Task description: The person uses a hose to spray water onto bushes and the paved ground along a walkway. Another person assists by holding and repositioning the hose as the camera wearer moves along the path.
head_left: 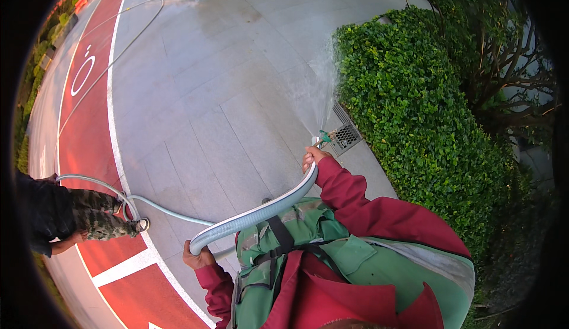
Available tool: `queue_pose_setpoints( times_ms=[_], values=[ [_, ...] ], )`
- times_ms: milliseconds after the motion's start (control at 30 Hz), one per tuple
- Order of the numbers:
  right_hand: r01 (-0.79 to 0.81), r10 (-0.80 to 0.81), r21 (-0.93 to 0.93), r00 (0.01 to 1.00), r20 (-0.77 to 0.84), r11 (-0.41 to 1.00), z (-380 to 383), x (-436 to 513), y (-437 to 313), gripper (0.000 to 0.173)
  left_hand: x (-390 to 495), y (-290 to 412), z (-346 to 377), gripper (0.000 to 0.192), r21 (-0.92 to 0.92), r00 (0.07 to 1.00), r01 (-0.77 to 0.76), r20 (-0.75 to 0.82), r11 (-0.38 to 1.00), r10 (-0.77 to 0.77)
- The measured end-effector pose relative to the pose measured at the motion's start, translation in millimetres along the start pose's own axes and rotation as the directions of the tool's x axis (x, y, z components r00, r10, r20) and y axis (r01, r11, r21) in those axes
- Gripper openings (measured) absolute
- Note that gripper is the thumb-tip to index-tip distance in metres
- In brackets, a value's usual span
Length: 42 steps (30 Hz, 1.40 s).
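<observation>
My right hand (314, 157) is closed around the front end of a grey-blue garden hose (262, 212), just behind its green nozzle (325, 136). A spray of water (321, 86) fans out from the nozzle over the paving beside the hedge. The hose arcs across the front of my green vest. At its lower left bend, my left hand (198, 255) grips the same hose. Beyond that hand the hose runs behind and out to the left over the ground.
A trimmed hedge (400, 98) borders the paving on the right, near a metal drain grate (346, 138). At the left a person in camouflage trousers (100, 213) stands by a hose loop on the red lane (84, 151). More hose lies farther up the paving.
</observation>
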State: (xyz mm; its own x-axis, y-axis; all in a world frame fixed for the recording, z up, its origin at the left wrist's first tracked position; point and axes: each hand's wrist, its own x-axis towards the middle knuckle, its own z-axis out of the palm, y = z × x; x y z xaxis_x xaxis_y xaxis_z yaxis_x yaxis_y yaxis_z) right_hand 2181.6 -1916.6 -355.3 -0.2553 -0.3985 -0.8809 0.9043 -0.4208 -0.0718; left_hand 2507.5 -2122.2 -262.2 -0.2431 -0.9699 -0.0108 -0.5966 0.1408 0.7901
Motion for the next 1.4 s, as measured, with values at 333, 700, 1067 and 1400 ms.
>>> queue_pose_setpoints(
  times_ms=[333, 700, 1067, 1400],
  values=[
    [0.083, -0.114, -0.249, 0.987, -0.113, 0.965, 30, 33, -9, 0.022, 0, -7, 0, 0.005, 0.142, 0.985, 0.165, 0.022, 0.976, -0.17],
    [0.123, -0.186, -0.437, 0.977, -0.105, 0.891, 30, 47, -46, 0.021, -16, 11, 37, 0.023, 0.09, 0.991, 0.127, 0.028, 0.988, -0.13],
    [0.07, -0.125, -0.511, 0.989, -0.074, 0.857, -15, 47, -77, 0.017, -13, 20, 69, 0.019, 0.127, 0.98, 0.073, 0.177, 0.989, -0.095],
    [-0.101, 0.086, -0.405, 0.995, -0.055, 0.909, -49, 41, -75, 0.019, -4, 44, 81, 0.03, 0.187, 0.969, 0.053, 0.229, 0.981, -0.096]
  ],
)
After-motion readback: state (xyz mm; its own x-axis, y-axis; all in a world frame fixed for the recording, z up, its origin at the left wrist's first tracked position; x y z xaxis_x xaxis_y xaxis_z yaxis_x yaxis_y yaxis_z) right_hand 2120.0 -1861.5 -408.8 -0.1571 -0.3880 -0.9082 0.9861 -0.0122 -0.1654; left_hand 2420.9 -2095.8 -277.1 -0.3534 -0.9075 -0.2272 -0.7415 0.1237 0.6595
